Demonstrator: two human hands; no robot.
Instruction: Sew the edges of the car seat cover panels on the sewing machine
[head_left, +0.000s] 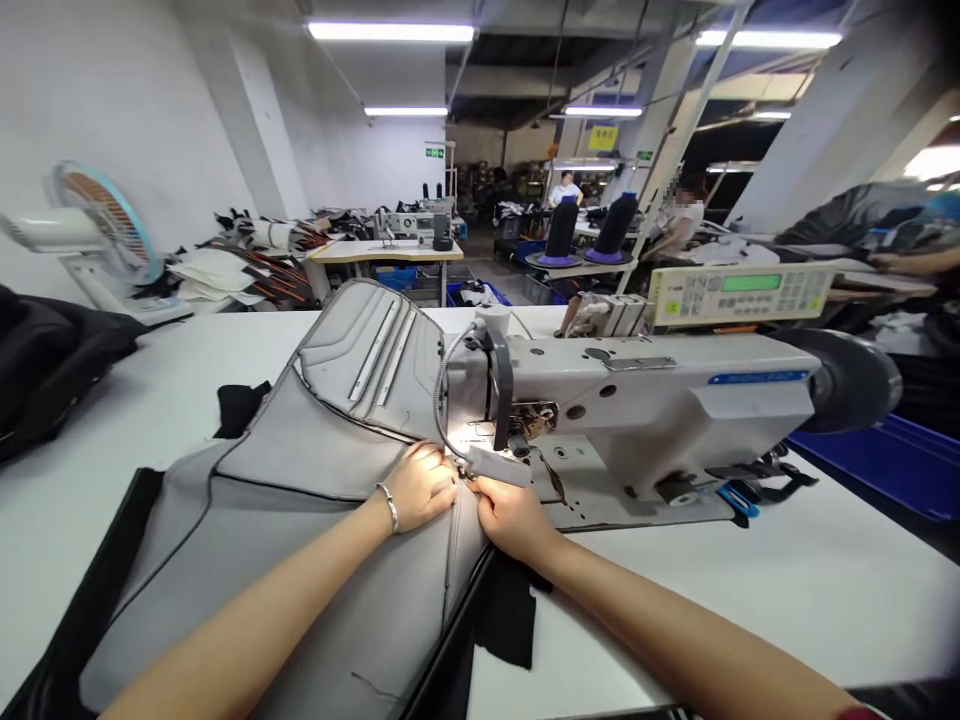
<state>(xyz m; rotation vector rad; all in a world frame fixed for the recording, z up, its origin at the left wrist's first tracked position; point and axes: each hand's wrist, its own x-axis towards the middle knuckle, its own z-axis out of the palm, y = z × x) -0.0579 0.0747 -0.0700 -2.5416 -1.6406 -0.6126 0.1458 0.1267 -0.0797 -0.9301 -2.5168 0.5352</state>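
A large grey padded fabric piece with black piping lies across the table and up to the needle area of a grey sewing machine. On top of the fabric, just left of the presser foot, rests my left hand, palm down with fingers laid on the cloth and a bracelet at the wrist. My right hand is closed at the fabric's right edge, its thumb and index finger at the seam just in front of the foot. A lamp lights the spot and partly hides the fingertips and the needle.
Black fabric hangs from the right edge of the piece. A control panel and two black thread cones stand behind the machine. At the left are a fan and a black padded item. Other people are farther back.
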